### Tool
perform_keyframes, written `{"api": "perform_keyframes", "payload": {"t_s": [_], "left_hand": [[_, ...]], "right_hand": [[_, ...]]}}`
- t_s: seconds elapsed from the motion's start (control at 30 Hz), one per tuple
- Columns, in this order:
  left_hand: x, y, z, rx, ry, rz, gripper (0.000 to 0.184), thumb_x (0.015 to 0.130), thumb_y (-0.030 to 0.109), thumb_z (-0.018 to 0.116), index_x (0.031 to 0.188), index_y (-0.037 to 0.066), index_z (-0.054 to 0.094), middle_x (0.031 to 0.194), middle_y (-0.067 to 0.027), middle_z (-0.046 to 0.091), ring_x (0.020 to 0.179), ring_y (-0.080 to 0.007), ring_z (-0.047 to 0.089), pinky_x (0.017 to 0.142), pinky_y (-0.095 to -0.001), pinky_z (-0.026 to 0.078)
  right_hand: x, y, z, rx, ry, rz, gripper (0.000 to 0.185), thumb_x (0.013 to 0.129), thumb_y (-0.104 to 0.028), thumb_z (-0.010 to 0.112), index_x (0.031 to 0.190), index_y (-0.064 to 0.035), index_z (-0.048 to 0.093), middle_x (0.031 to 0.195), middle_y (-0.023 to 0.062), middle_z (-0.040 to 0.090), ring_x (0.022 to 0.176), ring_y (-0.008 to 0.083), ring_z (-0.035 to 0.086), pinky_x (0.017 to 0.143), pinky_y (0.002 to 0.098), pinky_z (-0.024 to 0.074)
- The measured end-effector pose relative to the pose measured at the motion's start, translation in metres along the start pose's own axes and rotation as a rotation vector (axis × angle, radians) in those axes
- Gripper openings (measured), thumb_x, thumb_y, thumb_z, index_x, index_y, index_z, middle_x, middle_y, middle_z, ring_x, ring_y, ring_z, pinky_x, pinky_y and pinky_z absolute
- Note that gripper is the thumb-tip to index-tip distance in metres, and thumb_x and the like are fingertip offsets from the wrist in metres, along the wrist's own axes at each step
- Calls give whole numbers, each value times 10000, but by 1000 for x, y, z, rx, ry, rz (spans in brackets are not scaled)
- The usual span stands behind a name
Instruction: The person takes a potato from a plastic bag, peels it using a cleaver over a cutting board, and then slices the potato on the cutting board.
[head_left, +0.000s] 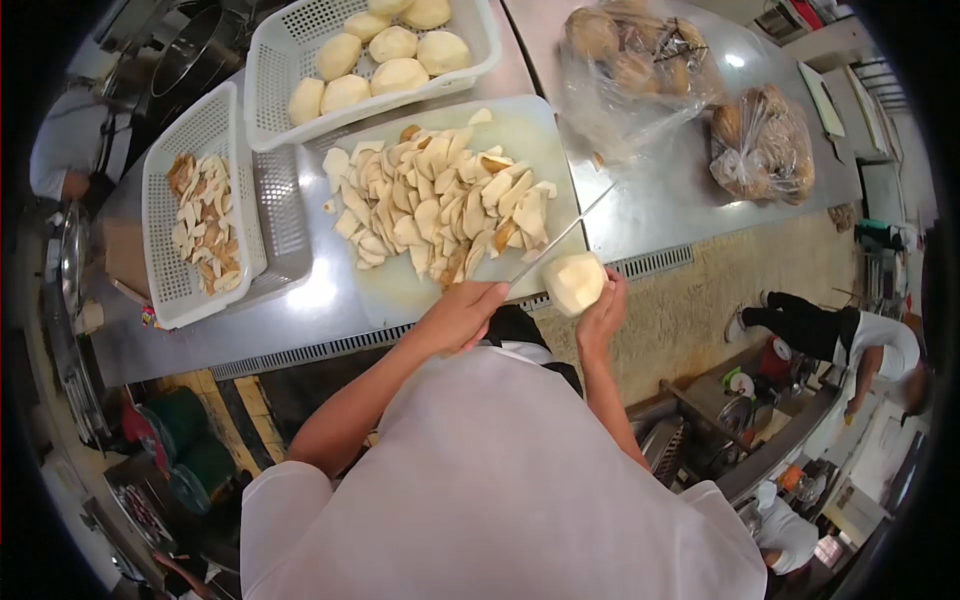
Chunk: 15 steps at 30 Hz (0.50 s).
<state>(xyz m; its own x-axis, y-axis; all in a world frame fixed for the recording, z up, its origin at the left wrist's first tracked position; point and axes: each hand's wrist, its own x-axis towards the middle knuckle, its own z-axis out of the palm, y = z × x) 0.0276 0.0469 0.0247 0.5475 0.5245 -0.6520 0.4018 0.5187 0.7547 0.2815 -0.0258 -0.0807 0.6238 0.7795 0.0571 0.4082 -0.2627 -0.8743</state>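
A long, thin-bladed knife (588, 209) is gripped in my left hand (462, 318), its blade slanting up and to the right past the cutting board's edge. My right hand (606, 315) holds a pale peeled tuber (573, 283) from its right side, fingers curled around it. The tuber sits just below the blade; I cannot tell whether they touch. Beyond my hands, a heap of pale slices (430, 205), some with brown skin, covers much of the white cutting board (530, 112).
A white basket (265, 85) of peeled tubers stands behind the board. Left of it, a smaller basket (150, 240) holds peelings. Plastic bags (640, 75) of brown unpeeled tubers, including a smaller bag (762, 145), lie at right on the metal table (640, 220). Other people (850, 335) are around the kitchen.
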Motion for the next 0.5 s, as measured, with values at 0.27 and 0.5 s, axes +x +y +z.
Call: {"api": "perform_keyframes", "payload": {"t_s": [0.27,0.5], "left_hand": [[2,0,30,43,63,68,549,1098,504,416,893,19,571,553,-16,482,398,-121,483,376,-292,388],[49,-23,23,-254,21,2,545,1086,504,442,781,56,502,563,-43,502,378,-137,468,336,-318,373]], "right_hand": [[-7,-8,2,-4,16,18,452,1099,-341,335,1193,25,581,1087,227,641,989,346,612,900,437,475],[-1,16,-1,272,-91,258,437,1080,-367,453,1318,-5,504,1221,171,602,1040,310,623,924,407,502]]}}
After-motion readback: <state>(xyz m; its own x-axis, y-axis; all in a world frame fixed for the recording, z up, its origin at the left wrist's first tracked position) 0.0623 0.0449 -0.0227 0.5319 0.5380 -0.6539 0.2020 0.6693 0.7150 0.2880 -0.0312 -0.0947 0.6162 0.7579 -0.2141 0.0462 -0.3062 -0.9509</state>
